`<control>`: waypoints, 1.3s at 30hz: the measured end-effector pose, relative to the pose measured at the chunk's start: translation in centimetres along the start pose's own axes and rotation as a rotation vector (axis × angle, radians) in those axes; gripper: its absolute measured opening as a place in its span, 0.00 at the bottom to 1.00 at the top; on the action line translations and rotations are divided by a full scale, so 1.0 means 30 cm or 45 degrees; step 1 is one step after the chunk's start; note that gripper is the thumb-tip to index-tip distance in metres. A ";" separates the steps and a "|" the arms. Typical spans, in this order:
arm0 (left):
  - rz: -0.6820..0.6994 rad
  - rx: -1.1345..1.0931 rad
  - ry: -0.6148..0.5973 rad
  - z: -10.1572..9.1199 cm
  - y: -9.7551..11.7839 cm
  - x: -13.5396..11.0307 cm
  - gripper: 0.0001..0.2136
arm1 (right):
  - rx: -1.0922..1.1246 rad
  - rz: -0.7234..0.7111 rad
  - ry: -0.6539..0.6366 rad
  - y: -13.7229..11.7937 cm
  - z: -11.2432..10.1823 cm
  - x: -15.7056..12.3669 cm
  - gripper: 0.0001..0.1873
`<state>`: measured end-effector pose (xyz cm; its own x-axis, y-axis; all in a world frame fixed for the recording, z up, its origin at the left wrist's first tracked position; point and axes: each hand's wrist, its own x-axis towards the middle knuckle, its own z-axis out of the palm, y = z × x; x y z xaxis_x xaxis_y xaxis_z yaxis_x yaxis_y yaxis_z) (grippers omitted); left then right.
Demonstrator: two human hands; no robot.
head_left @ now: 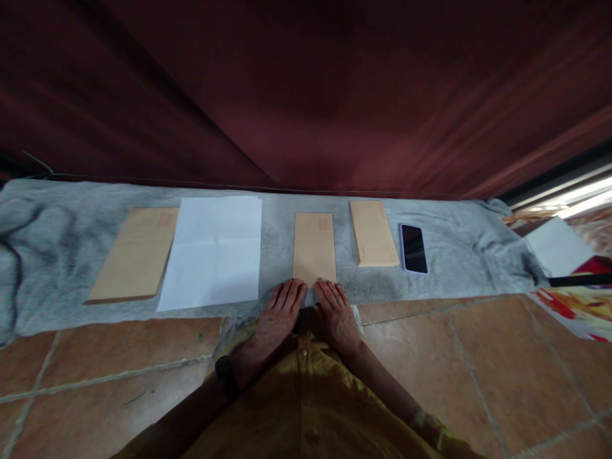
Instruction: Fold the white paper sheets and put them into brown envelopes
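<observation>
In the middle of the grey cloth lies a brown envelope [314,252] with a small red print near its top right corner. My left hand [281,311] rests at its near left corner, fingers extended and laid flat. At the near right corner my right hand [338,315] lies likewise, its fingertips touching the paper. Neither hand grasps anything. Left of the envelope are white paper sheets [213,255], which partly overlap a larger stack of brown envelopes [134,255]. A smaller stack of brown envelopes [374,234] sits to the right.
A phone [414,248] with a dark screen lies right of the small stack. The grey cloth [459,248] covers a long narrow surface against a dark red curtain [306,115]. Printed colourful paper [576,309] is at the far right, and a tiled floor [430,357] shows below.
</observation>
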<state>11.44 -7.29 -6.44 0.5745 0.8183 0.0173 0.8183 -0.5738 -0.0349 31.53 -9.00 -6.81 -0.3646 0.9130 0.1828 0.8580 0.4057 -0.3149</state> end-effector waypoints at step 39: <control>-0.791 -0.507 0.033 -0.092 -0.036 0.188 0.10 | -0.062 0.133 0.035 0.033 -0.015 -0.042 0.31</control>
<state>13.85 -2.14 -3.56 -0.0004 0.9982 -0.0607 0.9348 0.0220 0.3545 33.00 -9.76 -6.95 -0.2628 0.9485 0.1768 0.9076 0.3052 -0.2883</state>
